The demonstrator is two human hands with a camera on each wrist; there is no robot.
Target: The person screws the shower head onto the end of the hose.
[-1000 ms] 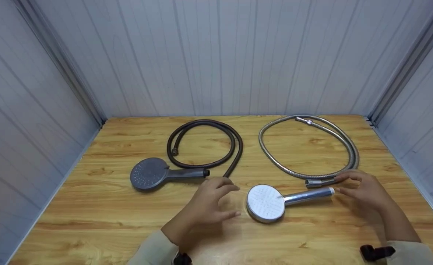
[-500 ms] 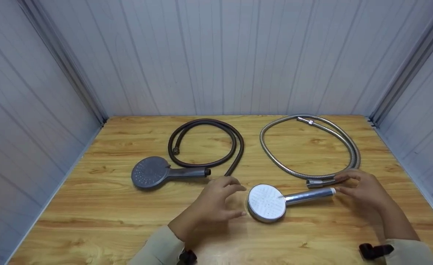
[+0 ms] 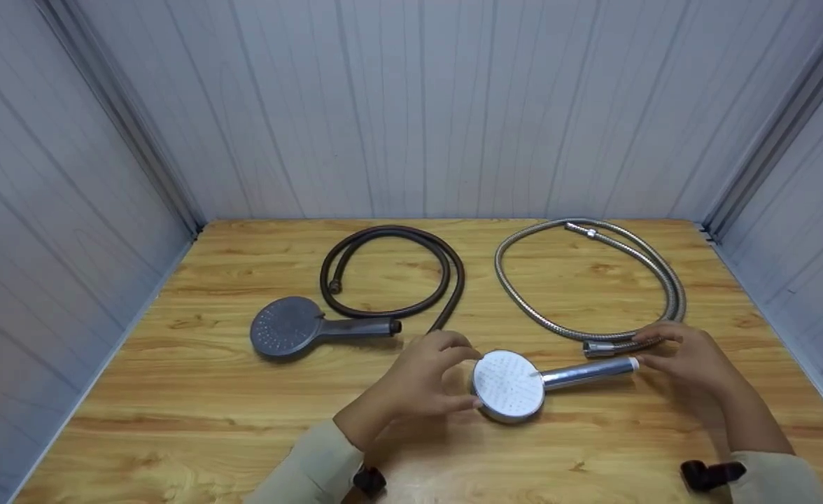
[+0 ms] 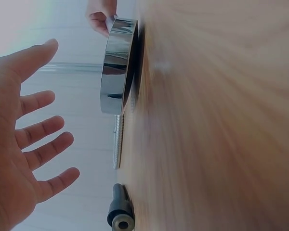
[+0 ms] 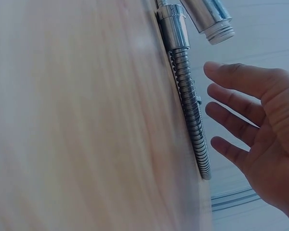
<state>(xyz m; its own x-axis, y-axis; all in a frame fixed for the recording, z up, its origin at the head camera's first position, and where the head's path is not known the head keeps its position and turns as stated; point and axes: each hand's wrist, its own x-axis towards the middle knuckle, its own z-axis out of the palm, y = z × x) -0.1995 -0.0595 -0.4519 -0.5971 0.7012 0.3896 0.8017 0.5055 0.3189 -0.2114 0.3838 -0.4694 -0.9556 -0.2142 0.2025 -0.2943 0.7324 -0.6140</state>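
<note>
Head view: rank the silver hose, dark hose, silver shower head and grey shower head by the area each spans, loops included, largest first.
Silver hose
Dark hose
Silver shower head and grey shower head: unranked; they look similar, and the silver one's nearness makes order unsure.

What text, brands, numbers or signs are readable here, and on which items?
None readable.
Chrome shower head: fine marks on its pale face, too small to make out.
Gray shower head: dots only, no legible lettering.
Black hose, silver hose: no lettering visible.
</note>
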